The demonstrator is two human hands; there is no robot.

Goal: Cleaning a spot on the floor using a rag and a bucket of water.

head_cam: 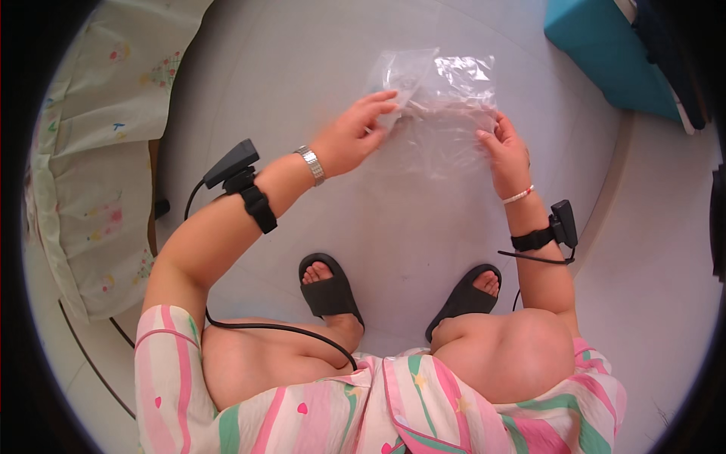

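Observation:
A clear, crinkled plastic bag (454, 122) is held up over the pale floor between both hands. My right hand (505, 144) pinches its right edge between thumb and fingers. At the bag's upper left, my left hand (363, 127) has its fingers curled against the film, with a loose flap of plastic standing up past the fingertips. Motion blurs the left hand a little. Light glares off the upper right part of the bag, and no contents can be made out inside it.
Below are my feet in black slide sandals (329, 289). A patterned cloth (119, 187) hangs over furniture at left. At upper right stands a teal box-like object (612, 62) near the wall base. Black cables (278, 326) run from the arm-strapped devices (232, 164).

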